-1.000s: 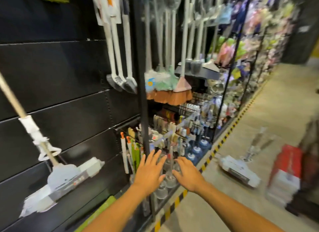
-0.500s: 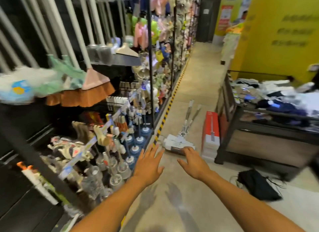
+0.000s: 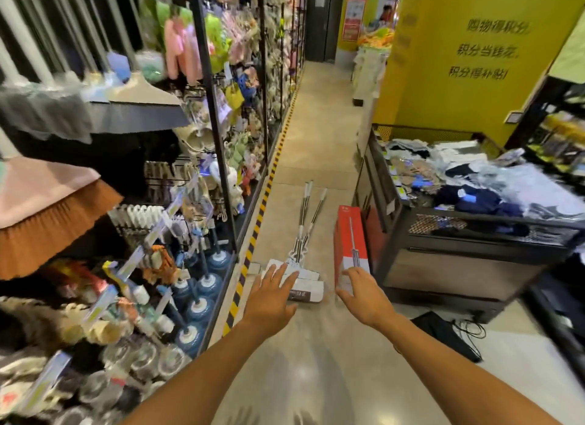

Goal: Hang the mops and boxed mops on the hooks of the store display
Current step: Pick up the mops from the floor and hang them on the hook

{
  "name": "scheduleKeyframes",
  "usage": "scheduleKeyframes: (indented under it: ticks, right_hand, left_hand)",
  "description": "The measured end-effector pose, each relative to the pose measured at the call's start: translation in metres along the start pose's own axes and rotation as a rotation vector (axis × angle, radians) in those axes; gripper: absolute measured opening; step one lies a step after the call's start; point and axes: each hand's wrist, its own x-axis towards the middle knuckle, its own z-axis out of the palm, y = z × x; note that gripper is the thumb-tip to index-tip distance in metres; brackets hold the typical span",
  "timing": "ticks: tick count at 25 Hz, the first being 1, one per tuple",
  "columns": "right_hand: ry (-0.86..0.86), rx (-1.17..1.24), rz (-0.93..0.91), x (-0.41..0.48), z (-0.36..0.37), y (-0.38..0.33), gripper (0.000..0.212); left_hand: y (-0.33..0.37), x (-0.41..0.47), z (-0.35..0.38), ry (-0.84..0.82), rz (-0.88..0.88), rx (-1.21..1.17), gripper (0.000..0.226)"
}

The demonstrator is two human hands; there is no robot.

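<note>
down on the tan tiled floor (image 3: 316,124) of the aisle, two loose flat mops with white pad heads and long silver poles (image 3: 308,290) lie side by side, heads near, poles pointing far. just right of them a long red cardboard mop box (image 3: 349,234) lies the same way, just beside a black metal clothes bin (image 3: 459,260).

left hand (image 3: 272,293) hangs over the mop heads, fingers spread and straight, gripping nothing. can't tell if it's touching them. right hand (image 3: 364,293) is spread and empty too, right at the near end of the box.

my guess on handling: the loose mops look light but long, and the heads probably flop at the joint, so i'd grab the pole a bit above the head so it doesn't swing into the stock. smooth metal might slip in the palm. the box looks stiff, a bit heavier, with slick card, so wrap fingers over its long edges near the middle. both go onto the black wire display rack (image 3: 220,158) on the left.
</note>
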Motion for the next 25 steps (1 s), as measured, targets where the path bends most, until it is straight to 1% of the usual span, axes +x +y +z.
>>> scheduleKeyframes:
  ticks: [7, 13, 17, 21, 25]
  right_hand:
    - [0.002, 0.005, -0.006, 0.125, -0.01, 0.027, 0.054]
    - [-0.053, 0.037, -0.053, 0.276, -0.021, 0.062, 0.053]
    - [-0.091, 0.048, -0.071, 0.378, -0.035, 0.08, 0.055]
    - [-0.147, 0.073, -0.044, 0.461, -0.034, 0.087, 0.055]
    - [-0.188, 0.071, -0.017, 0.55, -0.012, 0.092, 0.054]
  left_hand:
    - [-0.016, 0.138, 0.001, -0.043, 0.013, -0.007, 0.079]
    - [-0.038, 0.278, 0.005, -0.118, -0.02, -0.04, 0.078]
    - [-0.053, 0.362, -0.003, -0.131, -0.057, -0.08, 0.079]
    - [-0.078, 0.429, -0.003, -0.16, -0.101, -0.132, 0.079]
    - [-0.127, 0.508, 0.018, -0.214, -0.145, -0.184, 0.08]
